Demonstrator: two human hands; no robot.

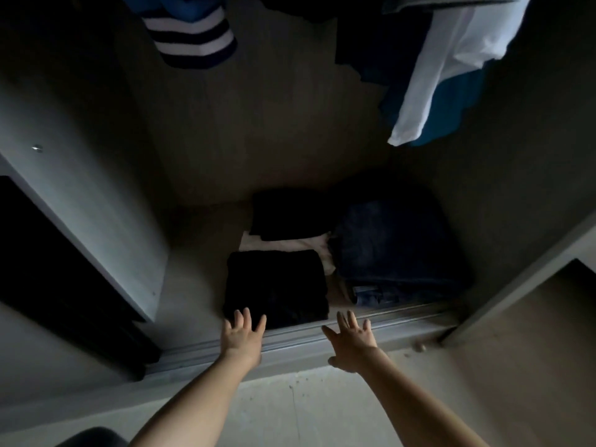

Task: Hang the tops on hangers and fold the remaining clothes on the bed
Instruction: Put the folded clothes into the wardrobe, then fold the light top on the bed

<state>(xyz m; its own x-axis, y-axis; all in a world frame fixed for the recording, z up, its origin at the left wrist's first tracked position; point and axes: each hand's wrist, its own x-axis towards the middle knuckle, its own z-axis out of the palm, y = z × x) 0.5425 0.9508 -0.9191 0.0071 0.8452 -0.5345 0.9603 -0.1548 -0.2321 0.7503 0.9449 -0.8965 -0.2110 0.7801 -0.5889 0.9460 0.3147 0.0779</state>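
I look down into a dark wardrobe. A folded black garment (276, 285) lies at the front of its floor, on a pale folded piece (303, 245). Behind sits a second black folded garment (290, 214), and folded dark jeans (396, 250) are stacked to the right. My left hand (243, 333) stretches out with fingers spread, the tips touching the front edge of the near black garment. My right hand (353, 341) hovers with spread fingers over the sliding-door rail (403, 317), holding nothing. Hung tops show above: a striped blue one (193, 37) and a white one (448, 69).
An open wardrobe door panel (80, 195) stands at the left and another frame edge (522, 272) at the right. Dark hung clothes (371, 43) fill the top middle. Pale floor (306, 404) lies under my arms.
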